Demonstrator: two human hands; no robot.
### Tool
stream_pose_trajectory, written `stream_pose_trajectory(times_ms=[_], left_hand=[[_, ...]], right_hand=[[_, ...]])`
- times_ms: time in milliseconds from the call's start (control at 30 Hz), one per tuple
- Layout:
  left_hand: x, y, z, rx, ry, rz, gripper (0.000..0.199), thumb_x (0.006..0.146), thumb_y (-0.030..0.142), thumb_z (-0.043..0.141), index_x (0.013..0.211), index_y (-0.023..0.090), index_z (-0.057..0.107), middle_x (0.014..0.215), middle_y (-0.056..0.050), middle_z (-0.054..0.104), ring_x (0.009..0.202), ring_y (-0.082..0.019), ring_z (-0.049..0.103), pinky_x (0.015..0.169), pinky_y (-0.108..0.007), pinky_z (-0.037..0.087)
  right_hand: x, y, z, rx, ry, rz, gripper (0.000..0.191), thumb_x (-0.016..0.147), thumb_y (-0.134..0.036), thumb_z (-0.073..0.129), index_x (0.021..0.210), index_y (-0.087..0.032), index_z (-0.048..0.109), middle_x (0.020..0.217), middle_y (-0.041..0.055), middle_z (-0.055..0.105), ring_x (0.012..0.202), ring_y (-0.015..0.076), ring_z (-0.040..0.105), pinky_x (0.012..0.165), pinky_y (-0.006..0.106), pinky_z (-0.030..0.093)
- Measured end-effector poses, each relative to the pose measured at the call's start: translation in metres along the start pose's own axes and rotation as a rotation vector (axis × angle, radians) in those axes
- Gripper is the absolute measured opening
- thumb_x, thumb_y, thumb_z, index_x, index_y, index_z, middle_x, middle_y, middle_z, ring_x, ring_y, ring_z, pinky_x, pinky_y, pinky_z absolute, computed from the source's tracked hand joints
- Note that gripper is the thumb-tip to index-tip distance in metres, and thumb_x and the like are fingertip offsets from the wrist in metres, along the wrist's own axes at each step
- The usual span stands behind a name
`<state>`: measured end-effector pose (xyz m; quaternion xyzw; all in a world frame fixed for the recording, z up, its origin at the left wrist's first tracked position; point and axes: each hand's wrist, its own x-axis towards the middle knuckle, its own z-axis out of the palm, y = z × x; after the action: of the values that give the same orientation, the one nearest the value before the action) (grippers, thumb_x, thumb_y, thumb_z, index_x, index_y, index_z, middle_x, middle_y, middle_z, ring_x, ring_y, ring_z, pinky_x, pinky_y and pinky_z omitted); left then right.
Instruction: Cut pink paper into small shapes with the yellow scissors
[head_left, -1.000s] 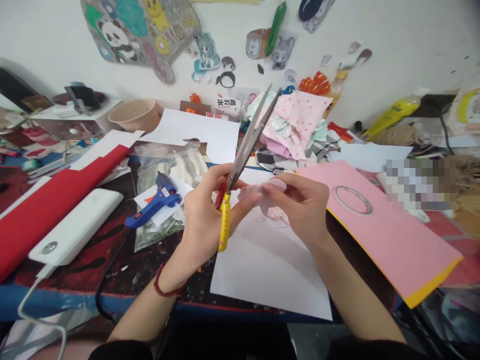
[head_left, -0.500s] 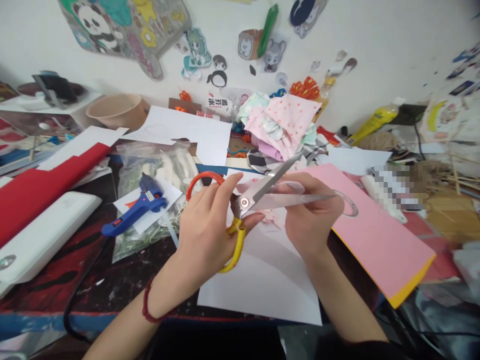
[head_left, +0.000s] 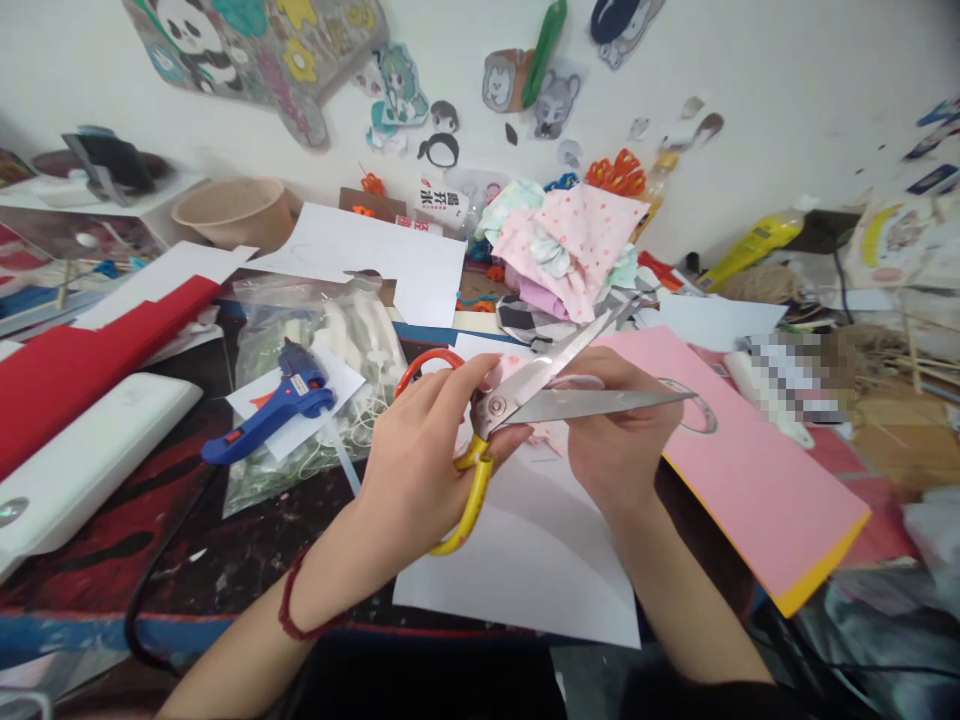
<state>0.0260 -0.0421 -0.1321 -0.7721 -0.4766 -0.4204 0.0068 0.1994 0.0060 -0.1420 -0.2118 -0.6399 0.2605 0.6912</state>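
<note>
My left hand [head_left: 420, 445] is closed on a pair of scissors [head_left: 551, 362] with one red and one yellow handle. The metal blades stand apart and point right, across the front of my right hand [head_left: 626, 430]. Between the fingers of that hand is a small pale pink piece [head_left: 581, 382], partly hidden by the blades; its material is hard to tell. Under both hands lies a white sheet of paper [head_left: 525, 570], with pink scraps [head_left: 546, 438] on it.
A pink sheet [head_left: 780, 490] over a yellow one lies to the right. On the left are a blue glue gun [head_left: 281, 405] on a clear plastic bag [head_left: 255, 480], a white case [head_left: 112, 460] and a red strip [head_left: 90, 370]. Folded cloths [head_left: 570, 240] are piled at the back.
The scissor blades have drawn slightly closer together, and the red handle has shifted a little to the right. My right hand stays nearly in place. The view has tilted slightly.
</note>
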Motion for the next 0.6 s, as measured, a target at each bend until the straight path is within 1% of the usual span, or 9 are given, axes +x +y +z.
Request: stream_pose_trajectory(times_ms=[133, 233, 333, 400, 500, 600], left_hand=[[-0.0004, -0.0006, 0.0007, -0.025, -0.005, -0.011, 0.043, 0.101, 0.044, 0.061, 0.126, 0.01, 0.062, 0.092, -0.007, 0.072, 0.08, -0.018, 0.069, 0.073, -0.028, 0.053], [0.0001, -0.0007, 0.0006, -0.024, -0.01, -0.004, 0.042, 0.101, 0.043, 0.06, 0.125, 0.009, 0.063, 0.091, -0.008, 0.072, 0.079, -0.018, 0.069, 0.071, -0.027, 0.053], [0.0004, -0.0001, 0.0004, -0.006, -0.002, 0.009, 0.04, 0.102, 0.042, 0.059, 0.124, 0.008, 0.063, 0.088, -0.007, 0.072, 0.075, -0.017, 0.068, 0.071, -0.027, 0.053], [0.0003, 0.0004, 0.0003, -0.001, 0.0, 0.014, 0.039, 0.103, 0.042, 0.059, 0.123, 0.009, 0.063, 0.086, -0.006, 0.072, 0.07, -0.016, 0.066, 0.07, -0.027, 0.053], [0.0002, 0.0008, 0.0002, 0.004, 0.001, 0.017, 0.038, 0.103, 0.044, 0.057, 0.123, 0.011, 0.062, 0.084, -0.004, 0.071, 0.065, -0.014, 0.064, 0.067, -0.026, 0.051], [0.0006, 0.0006, -0.0004, 0.002, -0.007, 0.025, 0.036, 0.104, 0.043, 0.056, 0.123, 0.013, 0.061, 0.081, -0.003, 0.07, 0.062, -0.013, 0.061, 0.06, -0.024, 0.047]], right_hand=[[-0.0009, 0.0004, 0.0005, 0.058, 0.008, 0.035, 0.017, 0.084, -0.016, 0.08, 0.095, -0.029, 0.082, 0.084, -0.0013, 0.08, 0.077, 0.0148, 0.072, 0.07, 0.03, 0.059], [-0.0019, 0.0003, 0.0005, 0.045, 0.013, 0.06, 0.012, 0.084, -0.021, 0.081, 0.093, -0.029, 0.082, 0.083, -0.0003, 0.08, 0.075, 0.0161, 0.072, 0.069, 0.032, 0.058], [-0.0031, 0.0004, 0.0005, -0.002, 0.059, 0.093, 0.007, 0.082, -0.025, 0.083, 0.088, -0.029, 0.082, 0.082, 0.0001, 0.079, 0.073, 0.0165, 0.07, 0.068, 0.034, 0.058], [-0.0038, 0.0003, 0.0009, -0.022, 0.089, 0.113, 0.006, 0.08, -0.028, 0.085, 0.085, -0.028, 0.081, 0.082, 0.0004, 0.078, 0.074, 0.0168, 0.069, 0.069, 0.034, 0.058], [-0.0043, -0.0004, 0.002, -0.025, 0.091, 0.143, 0.007, 0.079, -0.033, 0.086, 0.084, -0.028, 0.082, 0.082, 0.0008, 0.077, 0.075, 0.0175, 0.068, 0.07, 0.035, 0.059], [-0.0039, -0.0022, 0.003, -0.017, 0.088, 0.161, 0.006, 0.08, -0.031, 0.086, 0.082, -0.029, 0.081, 0.078, 0.0, 0.076, 0.073, 0.0168, 0.068, 0.069, 0.034, 0.059]])
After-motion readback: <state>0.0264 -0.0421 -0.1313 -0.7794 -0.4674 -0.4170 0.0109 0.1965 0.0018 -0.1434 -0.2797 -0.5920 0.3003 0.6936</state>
